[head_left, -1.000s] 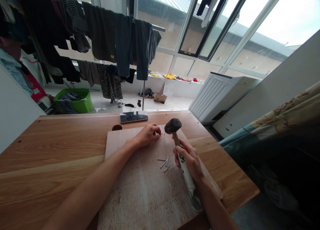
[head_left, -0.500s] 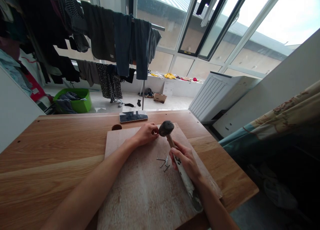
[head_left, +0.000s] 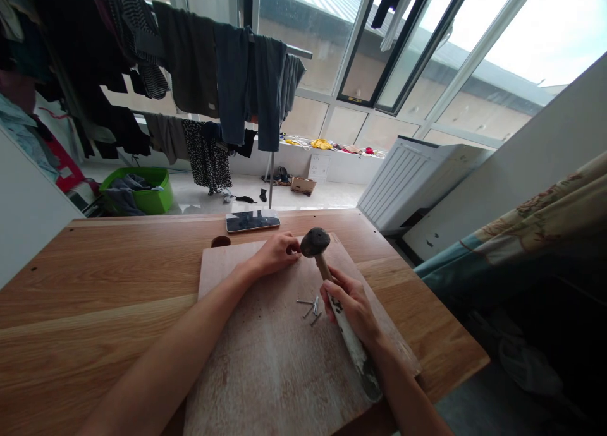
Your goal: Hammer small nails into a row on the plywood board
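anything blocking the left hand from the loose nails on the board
Nothing visible: only bare board shows between the left hand and the loose nails. The hammer, gripped in the right hand, is to the right of that path, not across it.

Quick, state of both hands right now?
Left hand: curled; whether it holds anything can't be told.
Right hand: closed around a black-headed, pale-handled hammer.

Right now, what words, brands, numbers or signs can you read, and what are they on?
None can be read.
Yellow sticker on the window: too small.
Tag on the dark hanging cloth: too small.
White panel at the low wall: any marks too blurred.
Hammer, nails, phone, board: no lettering visible.
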Motion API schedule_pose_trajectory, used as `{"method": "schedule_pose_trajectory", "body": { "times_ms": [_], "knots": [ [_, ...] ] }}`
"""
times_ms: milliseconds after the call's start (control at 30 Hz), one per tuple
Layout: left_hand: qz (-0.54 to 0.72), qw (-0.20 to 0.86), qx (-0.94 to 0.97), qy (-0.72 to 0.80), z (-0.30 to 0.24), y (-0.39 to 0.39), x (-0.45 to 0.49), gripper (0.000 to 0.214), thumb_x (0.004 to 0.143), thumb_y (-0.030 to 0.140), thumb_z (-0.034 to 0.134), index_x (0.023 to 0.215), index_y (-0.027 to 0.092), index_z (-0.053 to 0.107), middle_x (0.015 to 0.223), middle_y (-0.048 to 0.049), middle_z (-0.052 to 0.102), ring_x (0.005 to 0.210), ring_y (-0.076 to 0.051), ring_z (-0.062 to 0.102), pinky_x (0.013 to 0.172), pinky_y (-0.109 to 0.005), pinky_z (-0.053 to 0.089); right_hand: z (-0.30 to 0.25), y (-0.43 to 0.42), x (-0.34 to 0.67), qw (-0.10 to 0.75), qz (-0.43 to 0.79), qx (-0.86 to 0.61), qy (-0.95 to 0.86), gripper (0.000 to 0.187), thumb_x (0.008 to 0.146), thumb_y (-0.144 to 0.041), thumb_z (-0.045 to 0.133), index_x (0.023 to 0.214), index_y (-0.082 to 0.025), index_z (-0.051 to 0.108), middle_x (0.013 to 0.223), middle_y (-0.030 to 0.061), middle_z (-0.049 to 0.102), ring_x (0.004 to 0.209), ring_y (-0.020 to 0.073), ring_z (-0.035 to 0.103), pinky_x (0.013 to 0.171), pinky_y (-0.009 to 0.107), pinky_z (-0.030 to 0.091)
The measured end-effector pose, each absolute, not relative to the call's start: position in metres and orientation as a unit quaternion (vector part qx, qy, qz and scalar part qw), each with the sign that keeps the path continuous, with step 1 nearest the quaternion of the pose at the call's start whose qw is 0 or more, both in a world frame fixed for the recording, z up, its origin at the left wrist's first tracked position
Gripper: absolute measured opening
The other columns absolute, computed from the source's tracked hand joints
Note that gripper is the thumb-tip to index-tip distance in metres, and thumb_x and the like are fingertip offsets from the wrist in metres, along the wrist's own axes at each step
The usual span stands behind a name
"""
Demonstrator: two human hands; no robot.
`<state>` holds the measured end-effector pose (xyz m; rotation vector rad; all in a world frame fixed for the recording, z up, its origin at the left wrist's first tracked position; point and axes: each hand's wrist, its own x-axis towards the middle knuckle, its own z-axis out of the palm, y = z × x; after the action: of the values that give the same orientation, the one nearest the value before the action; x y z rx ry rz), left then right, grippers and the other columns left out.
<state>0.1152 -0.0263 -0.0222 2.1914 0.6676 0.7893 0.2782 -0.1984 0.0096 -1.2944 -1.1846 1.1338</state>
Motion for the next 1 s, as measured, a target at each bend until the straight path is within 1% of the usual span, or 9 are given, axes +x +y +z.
{"method": "schedule_pose_trajectory", "body": {
  "times_ms": [133, 267, 333, 467, 600, 1000],
  "knots": [
    [0.306, 0.361, 0.84, 0.264, -0.0241, -0.0253, 0.1151, 0.006, 0.079, 0.019, 0.069, 0.079, 0.015, 0.074, 0.08, -0.0021, 0.062, 0.072, -0.013, 0.06, 0.069, -0.025, 0.048, 0.01, -0.1987, 0.2785, 0.496, 0.472, -0.54, -0.491, 0.041, 0.087, -0.045, 0.064, 0.114, -0.015, 0.066, 0.063, -0.0051, 0.055, 0.04, 0.0094, 0.049, 0.037, 0.02, 0.037],
    [0.308, 0.366, 0.835, 0.271, -0.0253, -0.0247, 0.1153, 0.007, 0.08, 0.021, 0.069, 0.079, 0.015, 0.073, 0.08, -0.002, 0.062, 0.068, -0.012, 0.059, 0.068, -0.025, 0.049, 0.0097, -0.198, 0.2803, 0.508, 0.465, -0.541, -0.482, 0.03, 0.087, -0.045, 0.065, 0.099, -0.017, 0.064, 0.064, -0.0055, 0.054, 0.039, 0.0084, 0.048, 0.036, 0.02, 0.036],
    [0.304, 0.368, 0.836, 0.271, -0.0252, -0.0246, 0.1153, 0.007, 0.08, 0.021, 0.069, 0.08, 0.015, 0.074, 0.082, -0.0024, 0.063, 0.068, -0.012, 0.059, 0.068, -0.025, 0.049, 0.009, -0.1978, 0.2812, 0.515, 0.459, -0.545, -0.476, 0.028, 0.087, -0.045, 0.064, 0.095, -0.018, 0.063, 0.065, -0.0054, 0.054, 0.039, 0.0081, 0.049, 0.036, 0.02, 0.036],
    [0.3, 0.369, 0.837, 0.271, -0.0253, -0.0243, 0.1147, 0.009, 0.079, 0.022, 0.068, 0.08, 0.015, 0.074, 0.083, -0.0029, 0.063, 0.069, -0.013, 0.059, 0.069, -0.026, 0.05, 0.0075, -0.1977, 0.2824, 0.525, 0.449, -0.553, -0.466, 0.026, 0.088, -0.044, 0.063, 0.093, -0.019, 0.062, 0.066, -0.0055, 0.054, 0.04, 0.008, 0.049, 0.036, 0.02, 0.035],
    [0.299, 0.37, 0.837, 0.27, -0.0261, -0.024, 0.1144, 0.01, 0.079, 0.023, 0.068, 0.081, 0.015, 0.073, 0.084, -0.003, 0.063, 0.07, -0.013, 0.06, 0.069, -0.026, 0.05, 0.0074, -0.198, 0.2828, 0.525, 0.447, -0.551, -0.471, 0.026, 0.089, -0.043, 0.062, 0.098, -0.019, 0.063, 0.066, -0.0058, 0.054, 0.04, 0.0084, 0.049, 0.037, 0.02, 0.035],
    [0.297, 0.368, 0.838, 0.273, -0.0206, -0.0268, 0.1132, 0.007, 0.079, 0.021, 0.069, 0.079, 0.015, 0.073, 0.081, -0.0022, 0.061, 0.069, -0.013, 0.059, 0.068, -0.026, 0.049, 0.005, -0.1979, 0.2841, 0.534, 0.439, -0.55, -0.469, 0.028, 0.089, -0.043, 0.063, 0.101, -0.017, 0.065, 0.065, -0.0053, 0.054, 0.039, 0.0086, 0.049, 0.036, 0.02, 0.036]
  ]
}}
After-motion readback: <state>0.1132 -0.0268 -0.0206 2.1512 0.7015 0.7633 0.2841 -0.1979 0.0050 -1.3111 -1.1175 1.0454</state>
